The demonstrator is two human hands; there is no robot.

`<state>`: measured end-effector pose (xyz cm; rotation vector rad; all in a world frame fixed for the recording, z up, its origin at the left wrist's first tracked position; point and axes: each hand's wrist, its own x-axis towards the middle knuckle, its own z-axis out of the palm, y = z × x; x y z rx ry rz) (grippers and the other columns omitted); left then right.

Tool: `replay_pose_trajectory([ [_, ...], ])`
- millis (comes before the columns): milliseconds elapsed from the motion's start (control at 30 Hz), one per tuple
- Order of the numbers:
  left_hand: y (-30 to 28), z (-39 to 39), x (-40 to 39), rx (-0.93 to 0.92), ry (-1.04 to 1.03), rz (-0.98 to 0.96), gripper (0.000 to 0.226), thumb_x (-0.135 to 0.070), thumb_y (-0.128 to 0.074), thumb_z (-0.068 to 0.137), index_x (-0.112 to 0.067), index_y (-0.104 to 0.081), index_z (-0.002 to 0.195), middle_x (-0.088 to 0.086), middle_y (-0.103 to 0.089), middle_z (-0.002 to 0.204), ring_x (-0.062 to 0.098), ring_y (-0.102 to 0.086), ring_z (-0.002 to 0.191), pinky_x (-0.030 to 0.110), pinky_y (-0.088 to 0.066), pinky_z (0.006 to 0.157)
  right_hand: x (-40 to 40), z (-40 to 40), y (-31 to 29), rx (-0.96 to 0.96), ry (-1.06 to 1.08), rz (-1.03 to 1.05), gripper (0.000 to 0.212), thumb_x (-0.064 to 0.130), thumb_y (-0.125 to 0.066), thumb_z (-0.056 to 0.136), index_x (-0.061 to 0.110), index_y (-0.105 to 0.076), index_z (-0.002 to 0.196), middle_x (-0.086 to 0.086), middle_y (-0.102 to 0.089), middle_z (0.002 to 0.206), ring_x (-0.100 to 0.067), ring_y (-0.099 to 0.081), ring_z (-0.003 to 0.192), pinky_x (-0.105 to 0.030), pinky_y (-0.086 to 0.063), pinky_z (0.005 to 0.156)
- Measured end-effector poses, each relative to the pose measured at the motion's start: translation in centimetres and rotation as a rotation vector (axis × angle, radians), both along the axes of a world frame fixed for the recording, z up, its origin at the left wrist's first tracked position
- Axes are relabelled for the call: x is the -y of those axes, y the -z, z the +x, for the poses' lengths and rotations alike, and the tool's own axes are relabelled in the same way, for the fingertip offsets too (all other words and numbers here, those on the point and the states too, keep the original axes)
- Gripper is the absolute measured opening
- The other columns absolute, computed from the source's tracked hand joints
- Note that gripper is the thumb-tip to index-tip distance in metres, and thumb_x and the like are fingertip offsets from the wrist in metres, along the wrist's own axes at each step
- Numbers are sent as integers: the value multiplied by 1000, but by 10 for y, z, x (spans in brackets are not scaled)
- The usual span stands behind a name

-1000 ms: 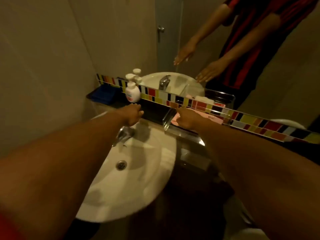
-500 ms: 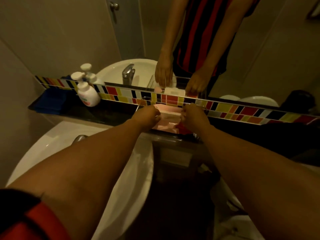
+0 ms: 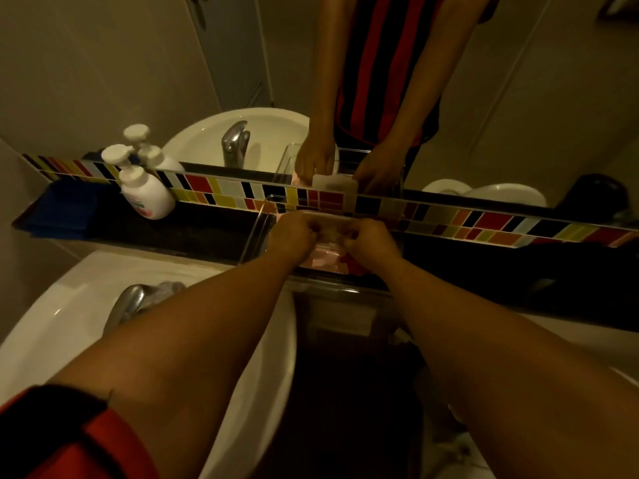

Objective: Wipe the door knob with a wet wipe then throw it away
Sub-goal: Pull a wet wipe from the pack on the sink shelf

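Left hand (image 3: 292,233) and right hand (image 3: 371,242) both work at the top of a pink wet-wipe pack (image 3: 326,252). Fingers of both are curled in tight against the pack's flap area; grip looks pinched on the flap or the pack top, but the fingertips are blurred and partly hidden, so I cannot tell whether a wipe is already between them. The mirror reflection above shows a pale lid or flap raised between the two hands.

Pack sits inside a clear plastic tray (image 3: 257,233) on the dark table ledge (image 3: 207,236) below the coloured tile strip (image 3: 466,221).

Further out: pump soap bottle (image 3: 145,191) stands well to the left on the ledge, a blue folded cloth (image 3: 64,210) beyond it. White basin (image 3: 69,316) and chrome tap (image 3: 126,304) lie below the left forearm.

Door knob: not clearly in view from here; only a handle-like shape at the top edge of the mirror, too cut off to confirm.

Judgement, step in hand: extracting one wipe. To do well: one hand pins the pack down so tray and pack do not lift; the other pinches a single sheet corner and draws it out slowly, so only one comes. Reseal the flap afterwards.
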<state>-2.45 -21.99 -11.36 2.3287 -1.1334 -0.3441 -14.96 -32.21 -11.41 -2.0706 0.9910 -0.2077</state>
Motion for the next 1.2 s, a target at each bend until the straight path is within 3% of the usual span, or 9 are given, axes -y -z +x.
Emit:
replay_pose_trajectory([
  [133,-3,4,0,-42,-37,-41,17,-19,-64,90,-13,-63,106,0,-58,108,9,-54,86,20,-42,67,2,5,3,-21,22,-26,15,18,-60,88,17,-72,98,-6,-72,97,-26,-69,84,-45,-60,74],
  [267,-20,10,-3,-74,-21,-59,7,-19,-63,92,-18,-57,88,0,-53,106,9,-55,78,18,-44,62,3,16,-12,33,40,-25,15,19,-60,90,11,-71,95,-8,-69,93,-23,-65,82,-38,-57,71],
  [433,-48,22,-25,-197,-78,-74,10,-15,-60,90,-5,-58,94,15,-66,93,27,-64,79,41,-55,73,-9,30,-39,127,-6,54,18,17,-59,91,1,-70,90,-6,-61,76,-16,-57,66,-29,-45,56],
  [567,-76,24,-55,-292,-118,-152,15,-14,-66,86,-3,-62,96,11,-68,98,23,-66,91,36,-58,78,-29,36,-62,225,-25,365,11,8,-56,93,0,-62,88,-11,-59,73,-19,-61,59,-26,-49,42],
  [700,-106,26,-96,-313,-233,-274,16,-14,-71,85,-2,-70,97,6,-67,88,13,-63,79,21,-50,69,-56,49,-89,347,-71,542,8,-2,-56,90,4,-61,89,-17,-64,80,-23,-69,60,-29,-60,52],
  [867,-144,36,-169,-322,-468,-467,22,-16,-73,85,2,-76,96,8,-72,85,17,-68,82,28,-57,80,-111,85,-130,367,-196,591,12,-2,-59,89,7,-66,92,-16,-63,91,-21,-64,71,-25,-59,54],
  [1033,-184,35,-278,-266,-696,-628,22,-7,-70,86,3,-72,107,13,-71,97,19,-66,82,19,-60,66,-206,123,-173,376,-377,641,15,-3,-60,89,1,-67,101,-20,-64,105,-25,-66,83,-24,-60,52],
  [1100,-197,27,-333,-276,-782,-704,30,-3,-67,88,2,-66,118,16,-68,100,17,-65,71,13,-54,50,-253,131,-185,363,-483,636,18,1,-61,90,-1,-65,108,-17,-65,97,-23,-65,79,-25,-61,55],
  [1200,-207,9,-424,-244,-893,-789,47,-5,-70,86,-3,-57,131,19,-70,100,12,-67,58,26,-53,57,-329,132,-193,336,-651,639,11,4,-62,91,0,-66,101,-10,-59,73,-13,-55,58,-25,-60,54],
])
